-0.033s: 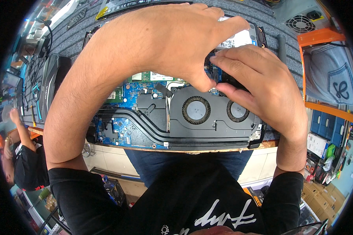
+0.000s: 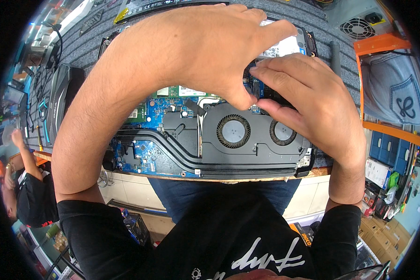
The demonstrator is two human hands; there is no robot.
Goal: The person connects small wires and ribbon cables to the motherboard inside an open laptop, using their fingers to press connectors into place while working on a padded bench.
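Observation:
An open laptop (image 2: 172, 163) lies with blue board (image 2: 149, 116), black heat pipes, two fans (image 2: 233, 130) and a silver drive (image 2: 280, 46) exposed. My left hand (image 2: 205, 51) arches across it, fingers spread over the far side, thumb on or just above a small dark connector area (image 2: 255, 91) right of the middle. My right hand (image 2: 308, 98) is at that same area from the right, its fingertips and thumb apart, above and below it. What lies directly under the fingertips is partly hidden.
A black device (image 2: 65, 93) sits left on the ridged mat (image 2: 336, 70). A battery pack (image 2: 154, 9) lies at the back; a power supply (image 2: 359, 21) and orange frame (image 2: 373, 42) are right. A co-worker (image 2: 35, 196) is at far left.

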